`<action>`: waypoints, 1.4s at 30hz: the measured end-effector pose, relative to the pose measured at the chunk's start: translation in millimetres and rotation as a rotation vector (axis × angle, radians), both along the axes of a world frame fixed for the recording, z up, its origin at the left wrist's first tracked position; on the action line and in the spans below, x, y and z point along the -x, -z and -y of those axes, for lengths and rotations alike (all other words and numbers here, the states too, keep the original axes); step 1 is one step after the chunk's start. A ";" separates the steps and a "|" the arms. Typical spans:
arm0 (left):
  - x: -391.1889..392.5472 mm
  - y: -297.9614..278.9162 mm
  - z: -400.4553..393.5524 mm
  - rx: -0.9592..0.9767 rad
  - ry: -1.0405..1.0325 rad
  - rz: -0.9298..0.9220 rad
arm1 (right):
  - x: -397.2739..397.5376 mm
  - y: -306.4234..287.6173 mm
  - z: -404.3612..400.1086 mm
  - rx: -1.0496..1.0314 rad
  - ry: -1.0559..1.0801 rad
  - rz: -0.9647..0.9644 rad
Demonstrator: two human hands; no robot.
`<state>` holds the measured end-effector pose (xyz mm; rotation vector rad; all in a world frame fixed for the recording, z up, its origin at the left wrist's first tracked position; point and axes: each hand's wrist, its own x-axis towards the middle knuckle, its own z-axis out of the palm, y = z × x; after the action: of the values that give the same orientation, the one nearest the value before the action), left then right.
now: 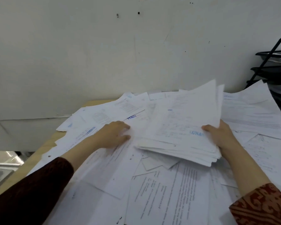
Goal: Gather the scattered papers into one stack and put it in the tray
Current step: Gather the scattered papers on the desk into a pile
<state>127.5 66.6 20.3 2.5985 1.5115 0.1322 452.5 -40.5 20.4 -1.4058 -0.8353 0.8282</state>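
So far the task looks only partly done. The right hand [221, 135] grips a thick stack [182, 140] at its right edge, thumb on top and the other fingers hidden under it, and the top sheets lift up at the far side. The left hand [115, 134] lies at 9 o'clock from the stack, fingers loosely bent, resting on loose papers [161, 192]; whether it pinches a sheet cannot be told. Many papers remain spread over the table [60, 137], from 6 to 12 o'clock around the stack. The black tray [272, 62] stands at 2 o'clock, well apart. The person must collect the rest, square the stack and carry it there.
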 end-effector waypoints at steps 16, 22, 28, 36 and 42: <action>65.8 -65.9 20.3 0.213 0.080 0.346 | 7.2 2.8 4.9 0.034 -0.025 0.045; 89.7 -93.4 9.8 0.168 -0.088 0.748 | 9.6 2.6 4.4 0.004 -0.038 0.048; 35.5 -72.8 -6.5 0.021 -0.330 1.087 | 19.3 3.4 1.9 0.026 -0.089 0.065; -82.6 -20.6 -16.7 0.098 -0.438 1.133 | 26.6 -4.8 7.3 0.029 -0.184 0.026; -106.3 -8.4 -4.4 0.169 -0.330 0.986 | 17.8 5.8 3.6 0.072 -0.271 0.162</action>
<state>233.8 71.0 28.6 1.6533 1.3991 1.0677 434.8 -44.1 14.6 -1.4560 -1.1490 0.9660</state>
